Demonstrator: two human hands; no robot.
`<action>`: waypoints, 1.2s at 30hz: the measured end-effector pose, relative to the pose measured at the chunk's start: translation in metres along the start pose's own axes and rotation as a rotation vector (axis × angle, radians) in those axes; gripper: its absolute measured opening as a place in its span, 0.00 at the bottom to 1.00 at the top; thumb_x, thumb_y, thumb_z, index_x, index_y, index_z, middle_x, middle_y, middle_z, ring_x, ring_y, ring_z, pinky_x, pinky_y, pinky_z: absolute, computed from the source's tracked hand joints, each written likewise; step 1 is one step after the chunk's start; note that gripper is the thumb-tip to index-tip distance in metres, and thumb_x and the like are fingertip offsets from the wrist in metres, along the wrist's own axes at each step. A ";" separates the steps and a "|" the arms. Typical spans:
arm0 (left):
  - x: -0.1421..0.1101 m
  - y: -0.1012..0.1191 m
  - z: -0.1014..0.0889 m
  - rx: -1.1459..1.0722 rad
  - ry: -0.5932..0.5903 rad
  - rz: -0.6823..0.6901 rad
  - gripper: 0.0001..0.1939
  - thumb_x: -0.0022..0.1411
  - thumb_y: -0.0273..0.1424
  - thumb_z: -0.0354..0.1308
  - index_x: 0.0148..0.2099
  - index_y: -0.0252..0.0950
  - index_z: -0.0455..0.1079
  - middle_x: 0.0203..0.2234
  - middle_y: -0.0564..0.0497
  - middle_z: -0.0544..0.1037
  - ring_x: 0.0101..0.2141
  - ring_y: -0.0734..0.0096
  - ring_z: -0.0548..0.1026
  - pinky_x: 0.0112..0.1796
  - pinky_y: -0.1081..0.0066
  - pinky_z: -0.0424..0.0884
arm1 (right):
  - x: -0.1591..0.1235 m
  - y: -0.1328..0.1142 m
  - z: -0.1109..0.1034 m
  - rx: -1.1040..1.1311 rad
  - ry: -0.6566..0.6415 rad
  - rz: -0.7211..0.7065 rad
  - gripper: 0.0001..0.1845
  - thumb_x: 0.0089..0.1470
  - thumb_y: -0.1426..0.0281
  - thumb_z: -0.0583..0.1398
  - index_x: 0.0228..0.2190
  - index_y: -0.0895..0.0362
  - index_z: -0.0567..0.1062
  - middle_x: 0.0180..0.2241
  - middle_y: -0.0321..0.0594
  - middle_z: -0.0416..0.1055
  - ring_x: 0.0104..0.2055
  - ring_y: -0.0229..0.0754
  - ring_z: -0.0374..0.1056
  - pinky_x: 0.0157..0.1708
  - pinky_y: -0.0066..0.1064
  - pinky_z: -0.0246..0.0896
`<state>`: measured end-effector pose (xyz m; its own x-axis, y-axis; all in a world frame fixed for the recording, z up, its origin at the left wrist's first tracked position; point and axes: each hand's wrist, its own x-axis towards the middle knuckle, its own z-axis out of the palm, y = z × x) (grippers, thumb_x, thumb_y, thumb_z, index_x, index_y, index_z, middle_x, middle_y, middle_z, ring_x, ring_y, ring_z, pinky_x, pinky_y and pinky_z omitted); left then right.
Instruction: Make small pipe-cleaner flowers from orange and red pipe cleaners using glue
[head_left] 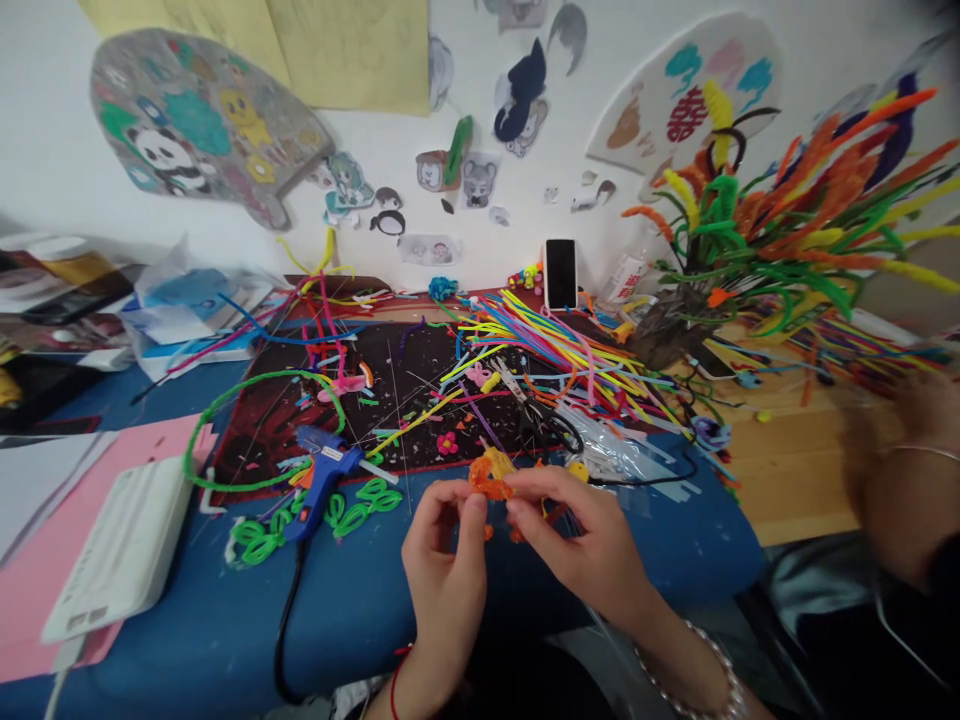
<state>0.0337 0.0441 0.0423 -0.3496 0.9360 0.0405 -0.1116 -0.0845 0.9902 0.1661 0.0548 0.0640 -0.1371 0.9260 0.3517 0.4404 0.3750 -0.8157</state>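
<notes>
Both hands are positioned at the near edge of the blue-covered table (667, 550), close together. The left hand (444, 570) pinches the left side of an orange pipe-cleaner piece (489, 482) between thumb and fingers. The right hand (589, 535) pinches the right side of the same piece. The piece is held up in front of the dark mat (379, 352).

To the left of the hands, a blue glue gun (328, 472) lies with its black cord running toward the near edge. Green pipe-cleaner loops (361, 508) lie just beside it; a large green ring (196, 432) lies farther left, partly over the mat.

Beyond the right hand, black-handled scissors (531, 422) lie near a clear plastic bag (611, 440). A bundle of multicoloured pipe cleaners (551, 340) spreads across the far right of the mat. A small pink flower (447, 443) lies on the mat beyond the left hand. At the far side, a smartphone (561, 274) stands upright. At far right, another person's hand (930, 410) is blurred.
</notes>
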 end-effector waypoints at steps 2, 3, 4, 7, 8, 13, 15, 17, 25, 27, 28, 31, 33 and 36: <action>0.000 0.001 0.000 0.015 0.007 0.021 0.06 0.59 0.34 0.61 0.33 0.36 0.72 0.23 0.54 0.72 0.24 0.75 0.69 0.25 0.78 0.66 | 0.000 0.000 -0.001 -0.012 -0.017 -0.028 0.09 0.58 0.71 0.59 0.42 0.52 0.74 0.32 0.35 0.77 0.29 0.37 0.73 0.33 0.30 0.69; 0.000 0.001 0.000 0.020 0.009 0.029 0.06 0.59 0.33 0.61 0.34 0.36 0.72 0.24 0.54 0.73 0.24 0.74 0.69 0.26 0.77 0.67 | 0.000 0.000 -0.001 -0.019 -0.025 -0.042 0.10 0.58 0.72 0.58 0.42 0.52 0.74 0.32 0.35 0.77 0.29 0.37 0.72 0.33 0.30 0.69; 0.000 0.000 0.000 0.022 0.010 0.038 0.05 0.59 0.33 0.61 0.34 0.36 0.73 0.24 0.54 0.73 0.24 0.74 0.69 0.26 0.77 0.67 | 0.000 -0.001 -0.001 -0.024 -0.031 -0.054 0.10 0.59 0.72 0.58 0.43 0.51 0.74 0.32 0.35 0.76 0.29 0.36 0.72 0.33 0.30 0.69; 0.000 -0.001 0.000 0.013 0.020 0.047 0.05 0.59 0.33 0.61 0.34 0.37 0.73 0.25 0.53 0.74 0.26 0.73 0.71 0.26 0.77 0.68 | 0.000 -0.002 0.000 -0.032 -0.042 -0.073 0.11 0.59 0.73 0.58 0.42 0.50 0.74 0.32 0.34 0.76 0.29 0.36 0.71 0.33 0.30 0.69; 0.000 -0.001 0.000 0.009 0.024 0.048 0.04 0.58 0.32 0.62 0.34 0.37 0.73 0.26 0.53 0.74 0.26 0.73 0.71 0.26 0.77 0.68 | 0.000 -0.002 0.000 -0.034 -0.042 -0.077 0.11 0.59 0.74 0.58 0.42 0.51 0.74 0.32 0.34 0.76 0.30 0.36 0.71 0.33 0.30 0.69; -0.002 -0.004 -0.001 0.018 0.022 0.071 0.03 0.59 0.31 0.61 0.34 0.37 0.74 0.26 0.54 0.74 0.26 0.74 0.71 0.28 0.78 0.69 | 0.001 -0.005 0.000 -0.033 -0.033 -0.107 0.10 0.58 0.75 0.58 0.41 0.52 0.74 0.33 0.35 0.77 0.30 0.35 0.71 0.31 0.27 0.69; -0.002 -0.004 -0.001 0.019 0.027 0.081 0.03 0.59 0.31 0.61 0.33 0.37 0.73 0.25 0.54 0.74 0.26 0.74 0.71 0.29 0.78 0.68 | 0.001 -0.004 0.001 -0.032 -0.028 -0.105 0.10 0.58 0.75 0.58 0.41 0.52 0.74 0.32 0.35 0.77 0.29 0.35 0.71 0.30 0.27 0.68; -0.002 -0.003 0.000 0.015 0.032 0.079 0.04 0.59 0.31 0.61 0.33 0.37 0.73 0.25 0.54 0.74 0.26 0.74 0.71 0.29 0.78 0.68 | 0.000 -0.003 0.002 -0.032 -0.025 -0.101 0.09 0.58 0.74 0.59 0.40 0.52 0.74 0.31 0.35 0.76 0.29 0.36 0.72 0.29 0.27 0.68; -0.004 -0.001 0.000 0.001 0.040 0.093 0.05 0.58 0.31 0.62 0.31 0.37 0.73 0.22 0.55 0.73 0.24 0.74 0.70 0.27 0.77 0.68 | 0.002 -0.005 0.006 -0.038 0.010 -0.104 0.06 0.58 0.72 0.60 0.38 0.52 0.75 0.29 0.34 0.76 0.28 0.36 0.73 0.27 0.26 0.68; -0.004 -0.002 0.000 0.011 0.034 0.107 0.05 0.59 0.31 0.61 0.31 0.37 0.73 0.22 0.55 0.72 0.24 0.74 0.70 0.27 0.77 0.68 | 0.002 -0.005 0.006 -0.039 0.014 -0.109 0.05 0.58 0.72 0.60 0.38 0.52 0.75 0.29 0.34 0.76 0.28 0.36 0.72 0.27 0.26 0.68; -0.004 -0.002 0.000 0.017 0.032 0.110 0.05 0.60 0.30 0.60 0.32 0.37 0.73 0.23 0.55 0.72 0.24 0.74 0.70 0.28 0.77 0.68 | 0.002 -0.005 0.006 -0.041 0.015 -0.109 0.05 0.58 0.72 0.60 0.37 0.52 0.74 0.29 0.34 0.76 0.28 0.36 0.72 0.27 0.26 0.68; -0.004 -0.004 0.000 0.024 0.028 0.108 0.04 0.60 0.30 0.60 0.32 0.37 0.73 0.23 0.54 0.73 0.25 0.74 0.70 0.28 0.77 0.68 | 0.001 -0.005 0.006 -0.036 0.012 -0.103 0.05 0.58 0.72 0.60 0.37 0.52 0.74 0.28 0.33 0.76 0.27 0.35 0.72 0.26 0.26 0.68; -0.005 -0.005 0.001 0.022 0.030 0.103 0.04 0.60 0.30 0.60 0.32 0.37 0.73 0.24 0.55 0.73 0.25 0.75 0.70 0.28 0.77 0.68 | 0.001 -0.005 0.006 -0.032 0.009 -0.102 0.05 0.58 0.72 0.60 0.37 0.52 0.74 0.28 0.33 0.76 0.27 0.35 0.72 0.26 0.25 0.67; -0.006 -0.004 0.000 0.021 0.030 0.101 0.04 0.60 0.30 0.61 0.32 0.37 0.73 0.23 0.55 0.73 0.25 0.75 0.70 0.28 0.77 0.68 | 0.000 -0.005 0.007 -0.032 0.004 -0.103 0.05 0.58 0.72 0.59 0.37 0.52 0.74 0.28 0.33 0.76 0.27 0.35 0.72 0.27 0.26 0.68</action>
<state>0.0365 0.0393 0.0377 -0.3861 0.9124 0.1360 -0.0555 -0.1702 0.9838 0.1574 0.0535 0.0647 -0.1796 0.8823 0.4350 0.4521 0.4668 -0.7601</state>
